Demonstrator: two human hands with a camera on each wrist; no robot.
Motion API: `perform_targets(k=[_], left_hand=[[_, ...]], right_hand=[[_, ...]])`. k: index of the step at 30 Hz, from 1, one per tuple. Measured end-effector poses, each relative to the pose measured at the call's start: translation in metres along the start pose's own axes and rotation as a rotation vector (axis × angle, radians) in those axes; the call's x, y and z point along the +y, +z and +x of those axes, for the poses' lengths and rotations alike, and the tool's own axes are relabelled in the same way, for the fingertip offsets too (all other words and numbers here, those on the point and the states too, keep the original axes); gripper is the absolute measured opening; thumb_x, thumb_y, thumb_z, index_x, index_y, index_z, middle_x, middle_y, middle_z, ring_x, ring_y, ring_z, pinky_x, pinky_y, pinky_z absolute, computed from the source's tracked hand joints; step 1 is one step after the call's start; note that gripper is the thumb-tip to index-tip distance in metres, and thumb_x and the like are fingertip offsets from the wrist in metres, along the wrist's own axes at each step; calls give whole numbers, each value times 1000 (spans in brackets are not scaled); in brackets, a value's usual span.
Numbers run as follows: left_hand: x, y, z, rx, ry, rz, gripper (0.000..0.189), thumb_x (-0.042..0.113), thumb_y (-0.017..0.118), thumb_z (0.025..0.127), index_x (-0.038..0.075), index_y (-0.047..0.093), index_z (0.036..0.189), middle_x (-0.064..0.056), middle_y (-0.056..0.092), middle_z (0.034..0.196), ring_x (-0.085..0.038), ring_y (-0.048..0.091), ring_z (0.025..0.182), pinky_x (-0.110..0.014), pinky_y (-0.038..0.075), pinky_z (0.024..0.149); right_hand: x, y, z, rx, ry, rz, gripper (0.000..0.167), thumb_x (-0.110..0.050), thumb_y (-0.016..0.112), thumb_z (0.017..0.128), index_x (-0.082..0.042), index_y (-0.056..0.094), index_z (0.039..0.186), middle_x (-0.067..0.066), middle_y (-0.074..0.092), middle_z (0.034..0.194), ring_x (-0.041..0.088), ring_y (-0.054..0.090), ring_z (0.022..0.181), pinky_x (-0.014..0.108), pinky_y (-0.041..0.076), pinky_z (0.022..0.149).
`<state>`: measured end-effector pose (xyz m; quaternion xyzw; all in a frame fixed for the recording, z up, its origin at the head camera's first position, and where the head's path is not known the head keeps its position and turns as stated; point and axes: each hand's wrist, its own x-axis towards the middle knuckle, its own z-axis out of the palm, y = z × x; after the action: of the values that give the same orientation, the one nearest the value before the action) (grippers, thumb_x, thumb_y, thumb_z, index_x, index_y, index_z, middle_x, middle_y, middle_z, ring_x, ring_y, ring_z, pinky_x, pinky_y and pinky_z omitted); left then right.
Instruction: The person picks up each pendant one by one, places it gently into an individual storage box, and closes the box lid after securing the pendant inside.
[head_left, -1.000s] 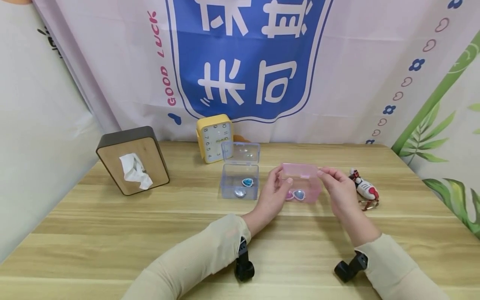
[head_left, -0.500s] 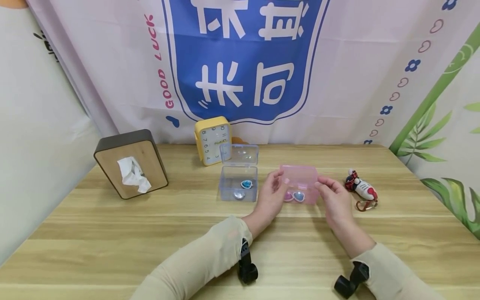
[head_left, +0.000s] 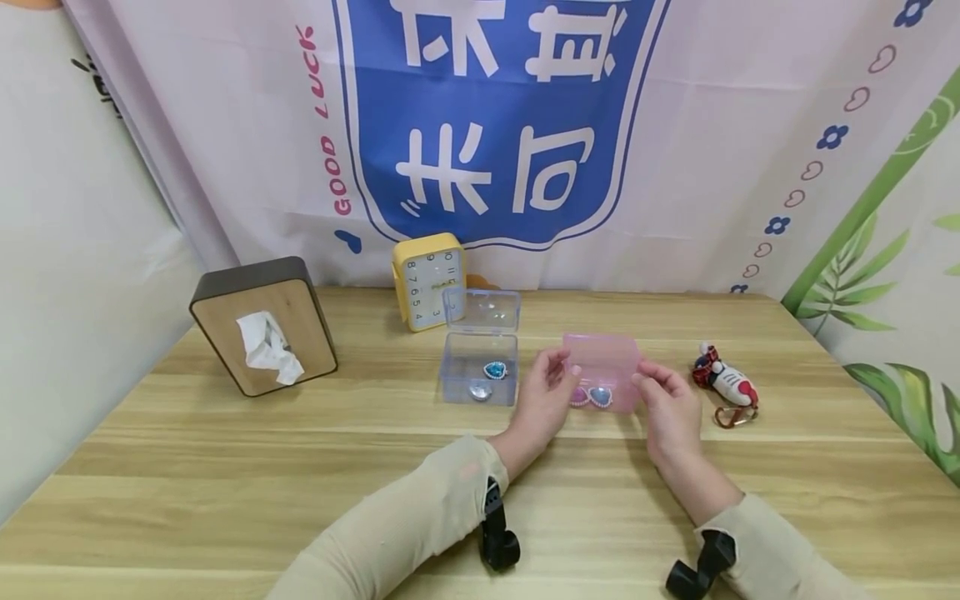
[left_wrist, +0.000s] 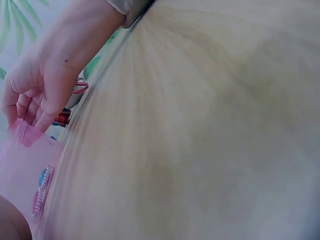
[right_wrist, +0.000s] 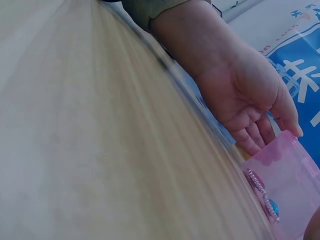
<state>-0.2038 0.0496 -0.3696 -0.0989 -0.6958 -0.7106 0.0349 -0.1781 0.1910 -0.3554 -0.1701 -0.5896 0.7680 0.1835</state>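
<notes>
In the head view a small translucent pink box [head_left: 600,357] stands on the table between both hands. Two heart-shaped gems edged with beads, one pale blue [head_left: 600,397] and one pink [head_left: 579,397], show through its front. My left hand [head_left: 542,396] grips the box's left side, thumb toward the front. On the right side, thumb and fingers of my right hand [head_left: 670,408] pinch its edge. The left wrist view shows the right hand [left_wrist: 42,85] at a pink corner; the right wrist view shows the left hand [right_wrist: 245,90] at the opposite one.
Left of the pink box stands an open clear bluish box [head_left: 457,367] holding a blue heart gem [head_left: 495,370] and a clear gem [head_left: 480,390]. Behind it is a yellow clock [head_left: 429,282]. A tissue box [head_left: 225,325] stands left; a plush keychain [head_left: 727,383] lies right.
My right hand has come down from the pink lid's upper corner to the box's right edge. My left hand keeps hold of the left side. The head view shifts slightly.
</notes>
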Motion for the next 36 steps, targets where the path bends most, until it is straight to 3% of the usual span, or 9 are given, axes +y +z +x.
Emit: perform_targets(k=[5, 9, 17, 24, 30, 36], left_hand=[[-3, 0, 1, 3, -14, -8, 31, 8, 58, 89, 0, 53, 119, -18, 53, 128, -29, 49, 121, -32, 41, 103], [-2, 1, 1, 7, -12, 1, 32, 8, 57, 89, 1, 53, 120, -18, 53, 128, -29, 49, 122, -32, 41, 103], [0, 1, 0, 20, -12, 8, 31, 7, 57, 89, 1, 53, 119, -18, 53, 127, -30, 48, 122, -33, 40, 104], [3, -1, -3, 19, -39, 76, 32, 13, 58, 89, 7, 54, 120, -15, 54, 125, -29, 51, 118, -35, 42, 101], [15, -2, -11, -1, -20, 116, 40, 13, 60, 87, 8, 50, 126, -17, 46, 136, -32, 45, 124, -39, 39, 105], [29, -15, -19, -69, 22, 21, 39, 7, 55, 90, -1, 46, 127, -16, 46, 134, -28, 41, 129, -35, 36, 107]], right_hand=[[3, 2, 0, -8, -48, 12, 25, 9, 54, 82, -15, 61, 83, -5, 60, 92, 10, 54, 94, 10, 49, 78], [5, 2, 2, -13, -60, -17, 20, 8, 53, 82, -10, 58, 90, -3, 57, 96, 10, 52, 95, 10, 48, 79], [5, 4, 2, -13, -68, -16, 23, 8, 54, 82, -13, 59, 86, -5, 57, 91, 7, 52, 89, 10, 47, 77], [3, 5, -1, -3, -51, -101, 20, 5, 54, 83, -4, 55, 101, -3, 55, 96, 6, 51, 89, 9, 47, 77], [-11, 4, 0, 58, -93, -107, 22, 5, 52, 83, -8, 53, 101, -2, 51, 97, 7, 49, 95, 9, 45, 79], [-29, 5, -1, 28, -124, -116, 22, 5, 49, 87, -8, 55, 104, -4, 51, 101, 7, 48, 101, 15, 43, 92]])
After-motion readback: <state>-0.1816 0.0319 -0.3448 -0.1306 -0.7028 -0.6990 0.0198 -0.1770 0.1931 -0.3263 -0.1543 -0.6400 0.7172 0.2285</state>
